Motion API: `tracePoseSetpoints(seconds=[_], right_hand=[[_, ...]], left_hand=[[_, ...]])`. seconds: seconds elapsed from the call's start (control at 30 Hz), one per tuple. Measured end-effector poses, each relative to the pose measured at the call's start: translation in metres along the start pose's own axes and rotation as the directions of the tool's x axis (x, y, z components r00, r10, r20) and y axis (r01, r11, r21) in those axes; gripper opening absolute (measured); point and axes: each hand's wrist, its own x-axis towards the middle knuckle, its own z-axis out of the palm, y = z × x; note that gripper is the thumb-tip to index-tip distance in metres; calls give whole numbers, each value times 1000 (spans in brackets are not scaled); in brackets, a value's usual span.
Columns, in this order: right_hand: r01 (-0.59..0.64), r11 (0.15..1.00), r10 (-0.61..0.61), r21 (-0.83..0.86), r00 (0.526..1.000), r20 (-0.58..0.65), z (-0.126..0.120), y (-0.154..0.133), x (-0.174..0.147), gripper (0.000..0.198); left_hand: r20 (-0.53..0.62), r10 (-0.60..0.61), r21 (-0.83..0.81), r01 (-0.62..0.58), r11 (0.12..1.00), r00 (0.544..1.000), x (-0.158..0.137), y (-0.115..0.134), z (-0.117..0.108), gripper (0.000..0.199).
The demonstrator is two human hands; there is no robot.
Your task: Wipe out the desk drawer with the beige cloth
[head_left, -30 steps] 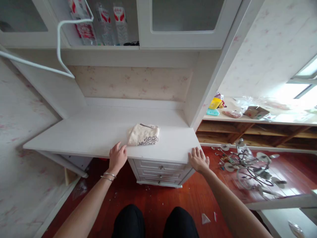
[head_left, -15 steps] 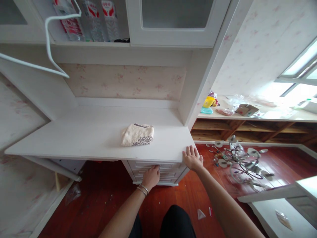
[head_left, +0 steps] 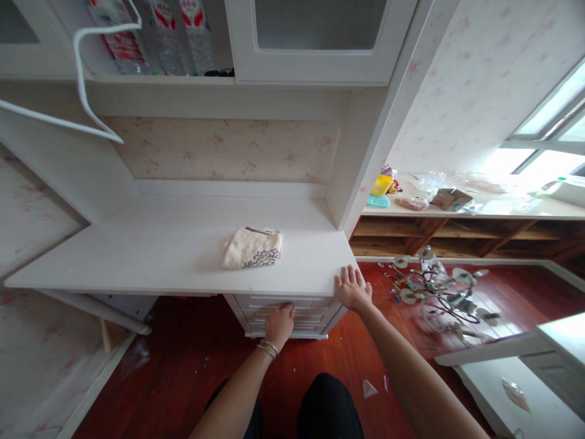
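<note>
At the white drawer unit (head_left: 315,308) under the desk, my left hand (head_left: 280,324) has its fingers closed at the middle of the upper drawer front. The drawer handle they grip is hidden behind them. Bracelets circle that wrist. My right hand (head_left: 353,288) lies open with fingers spread on the front right corner of the white desk (head_left: 159,250). Between the hands and the back panel, a folded cream cloth (head_left: 253,247) with a dark pattern rests on the desktop.
A white clothes hanger (head_left: 82,79) hangs at upper left, before a cabinet shelf with plastic bottles (head_left: 196,39). On the red floor (head_left: 183,378) at right lies a dismantled chandelier (head_left: 450,299). Behind it, a low shelf unit (head_left: 503,213) bears bags and a box.
The view has shifted slightly, so most things sit a little further left. Both hands keep their places on the drawer front and the desk corner.
</note>
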Motion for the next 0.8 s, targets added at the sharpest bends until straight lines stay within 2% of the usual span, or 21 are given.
tracePoseSetpoints(seconds=[0.2, 0.33, 0.47, 0.6, 0.7, 0.8], right_hand=[[-3, 1000, 3, 2, 1000, 7, -3, -2, -1, 67], [-4, 1000, 4, -4, 1000, 9, -2, -1, -1, 68], [18, 1000, -18, 3, 1000, -10, 1, 1, 0, 68], [31, 999, -31, 19, 999, -21, 3, 3, -1, 68], [32, 999, -30, 37, 999, -33, 3, 1, -3, 67], [26, 998, -25, 51, 999, -32, 0, -2, -5, 65]], left_hand=[[10, 12, -21, -12, 1000, 1000, -2, -2, -3, 38], [27, 35, -36, -34, 999, 999, -23, -4, -2, 34], [49, 79, -73, -76, 994, 996, -72, -8, 3, 32], [112, 114, -170, -93, 981, 987, -131, -15, 22, 38], [190, 106, -220, -62, 973, 976, -166, -22, 43, 44], [318, 95, -252, -12, 968, 943, -194, -30, 61, 43]])
